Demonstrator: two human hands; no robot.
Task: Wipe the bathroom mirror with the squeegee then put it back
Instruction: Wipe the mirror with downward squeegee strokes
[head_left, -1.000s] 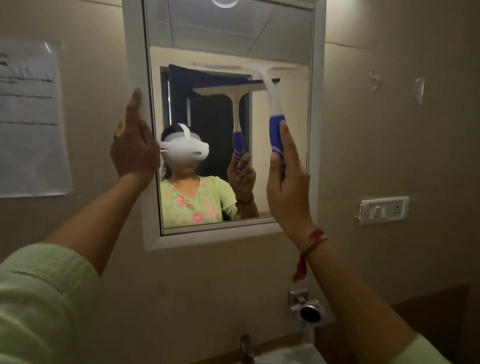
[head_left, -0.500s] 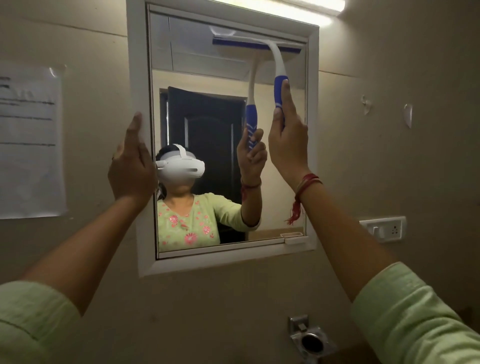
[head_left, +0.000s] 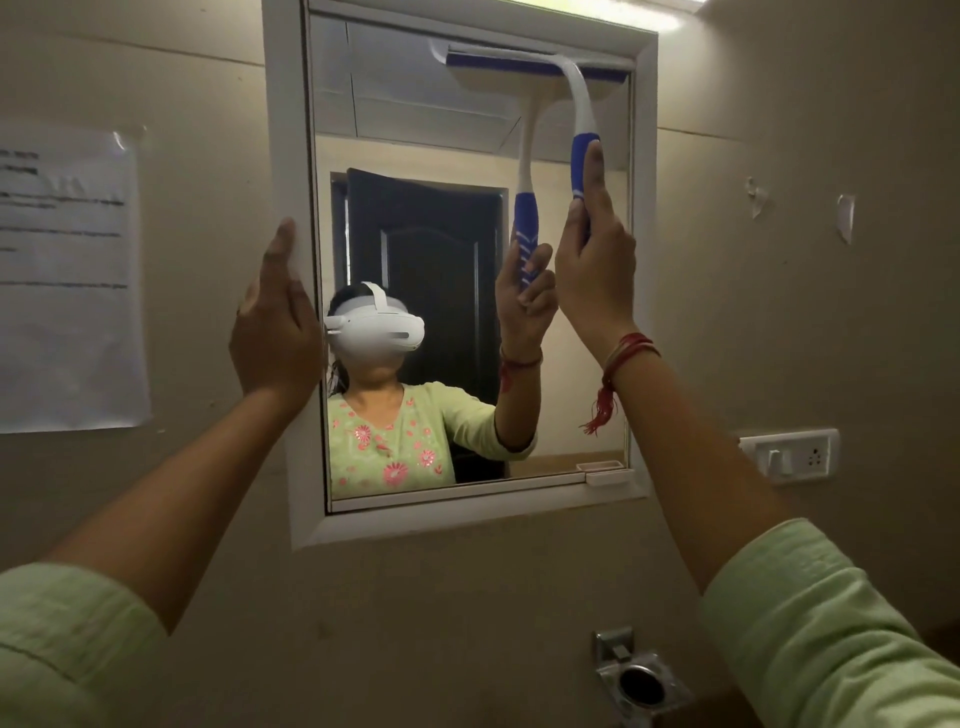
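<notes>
The white-framed mirror (head_left: 644, 260) hangs on the beige wall straight ahead. My right hand (head_left: 595, 270) grips the blue handle of the white and blue squeegee (head_left: 579, 98). Its blade lies flat against the glass along the mirror's top edge, on the right half. My left hand (head_left: 275, 327) rests flat against the mirror's left frame, thumb up, holding nothing. The glass reflects the squeegee, my right hand and a person in a green top wearing a white headset.
A printed paper sheet (head_left: 67, 280) is stuck on the wall at the left. A white switch and socket plate (head_left: 787, 457) sits right of the mirror. A metal wall holder (head_left: 641, 680) juts out below the mirror. A light strip (head_left: 597, 10) glows above the frame.
My right hand has carried the squeegee upward from the middle of the glass to the mirror's top edge. My left hand has stayed on the left frame.
</notes>
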